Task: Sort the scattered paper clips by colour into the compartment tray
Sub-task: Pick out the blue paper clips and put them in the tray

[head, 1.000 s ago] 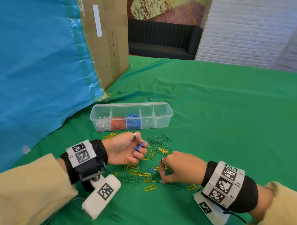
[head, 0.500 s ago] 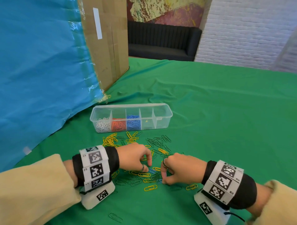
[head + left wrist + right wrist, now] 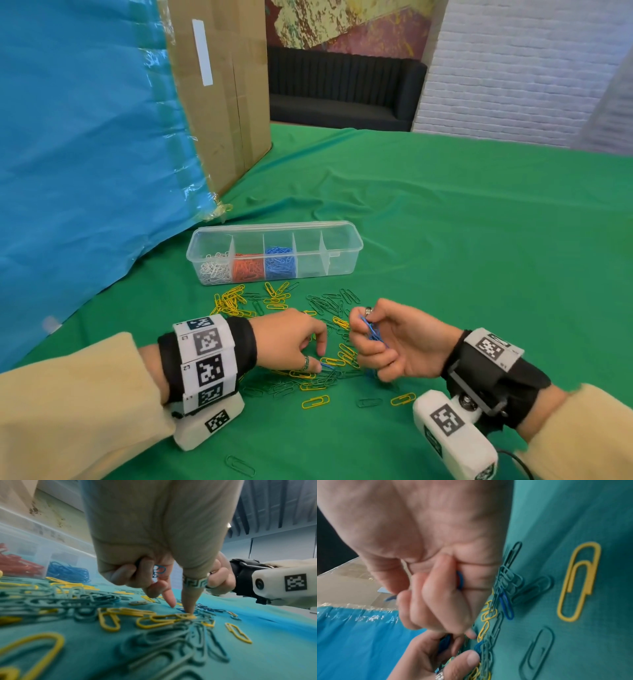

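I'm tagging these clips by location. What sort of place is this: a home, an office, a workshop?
Probably a lounge or studio space set up for recording, not a workshop: a black sofa beneath a colourful wall painting, a white brick wall, and a table draped in green cloth.

Only unreadable square code markers (perhaps tiny digits beside) on wristbands (image 3: 205, 359).

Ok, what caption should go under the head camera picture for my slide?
Right hand lifts a bunch of blue paper clips while the left hand picks among yellow and green ones, near the compartment tray.
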